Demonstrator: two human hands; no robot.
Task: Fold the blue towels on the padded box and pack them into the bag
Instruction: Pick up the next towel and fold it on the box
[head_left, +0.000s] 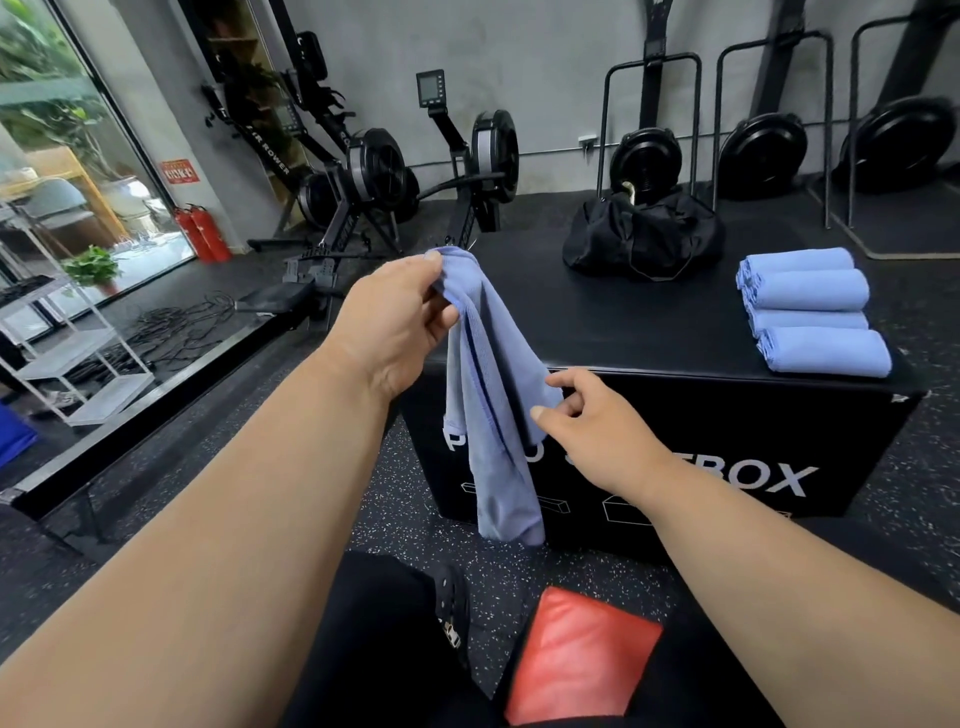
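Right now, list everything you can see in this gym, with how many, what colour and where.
loose blue towel: one, hanging in front of the box
folded blue towels: four, in a row on the box's right end
black padded box: one, centre
black duffel bag: one, far side of box top
black rowing machines: at least two, by the back wall
red fire extinguishers: two, by the window
white shelf rack: one, left
red cushion: one, on the floor, near
hands: left hand pinches the towel's top; right hand touches its edge

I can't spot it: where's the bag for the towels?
The black bag sits at the padded box's far edge, left of the folded towels.
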